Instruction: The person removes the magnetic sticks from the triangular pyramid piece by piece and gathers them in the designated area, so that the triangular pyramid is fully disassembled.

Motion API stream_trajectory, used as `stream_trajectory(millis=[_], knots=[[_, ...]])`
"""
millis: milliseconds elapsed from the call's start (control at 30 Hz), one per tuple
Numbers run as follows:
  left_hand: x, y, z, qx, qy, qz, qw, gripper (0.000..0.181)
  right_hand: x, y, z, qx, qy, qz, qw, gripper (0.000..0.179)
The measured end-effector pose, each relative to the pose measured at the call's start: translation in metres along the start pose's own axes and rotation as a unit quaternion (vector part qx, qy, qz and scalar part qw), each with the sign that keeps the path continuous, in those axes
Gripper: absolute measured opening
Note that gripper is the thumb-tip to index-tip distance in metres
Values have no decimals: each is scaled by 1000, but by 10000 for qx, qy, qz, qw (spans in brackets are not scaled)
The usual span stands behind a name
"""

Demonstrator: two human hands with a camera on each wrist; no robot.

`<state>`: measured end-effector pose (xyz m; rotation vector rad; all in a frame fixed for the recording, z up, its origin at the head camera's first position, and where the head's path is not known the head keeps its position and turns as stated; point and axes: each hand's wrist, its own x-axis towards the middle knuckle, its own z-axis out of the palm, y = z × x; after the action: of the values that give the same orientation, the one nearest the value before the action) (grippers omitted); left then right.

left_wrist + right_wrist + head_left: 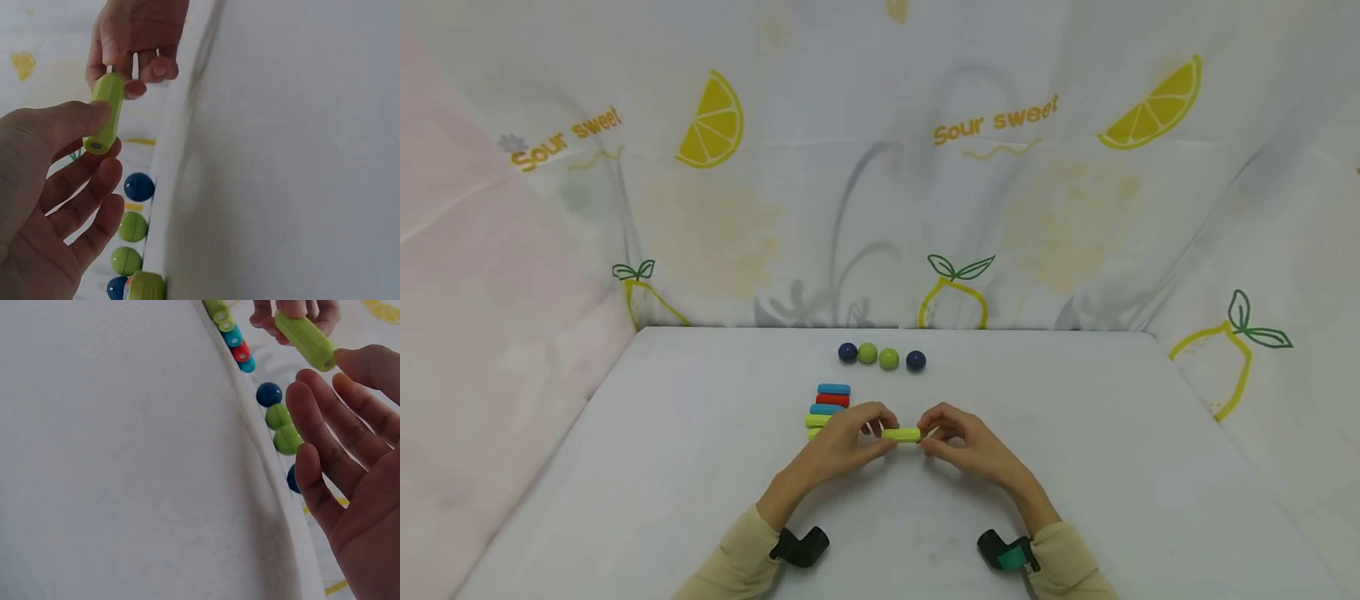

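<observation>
A lime green magnetic rod lies level between both hands, a grey dot showing in its end face in the left wrist view. My left hand pinches its left part, thumb on one side and fingers behind. At the other end, the thumb and index fingertips of my right hand meet the rod's tip; the remaining fingers are spread loosely. Just left of the left hand, a column of rods lies on the table: a blue rod, a red rod, another blue one and green ones, partly covered by that hand.
Beyond the hands stands a row of balls: a dark blue ball, two green balls and another dark blue ball. They sit near the back edge of the white table. A lemon-printed cloth hangs behind.
</observation>
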<state>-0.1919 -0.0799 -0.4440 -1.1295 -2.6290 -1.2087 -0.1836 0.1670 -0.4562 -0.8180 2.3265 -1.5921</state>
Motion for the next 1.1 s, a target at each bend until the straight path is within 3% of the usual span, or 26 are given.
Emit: stream_trajectory(millis=[300, 567, 767, 933, 1100], knots=[[-28, -12, -35, 566, -282, -459, 9969, 18, 0, 0, 0, -99, 37, 72, 9999, 12], [-49, -23, -56, 1314, -290, -419, 9900, 20, 0, 6, 0, -168, -5, 178, 9997, 10], [-59, -30, -59, 1878, -269, -568, 9802, 20, 0, 8, 0, -185, 36, 208, 9996, 11], [-63, -31, -57, 1893, -359, -738, 9785, 23, -1, 10, -3, -241, 32, 145, 9996, 13], [-59, -30, -56, 2039, -181, -599, 9770, 26, -2, 13, -13, -326, 301, 176, 9989, 13]])
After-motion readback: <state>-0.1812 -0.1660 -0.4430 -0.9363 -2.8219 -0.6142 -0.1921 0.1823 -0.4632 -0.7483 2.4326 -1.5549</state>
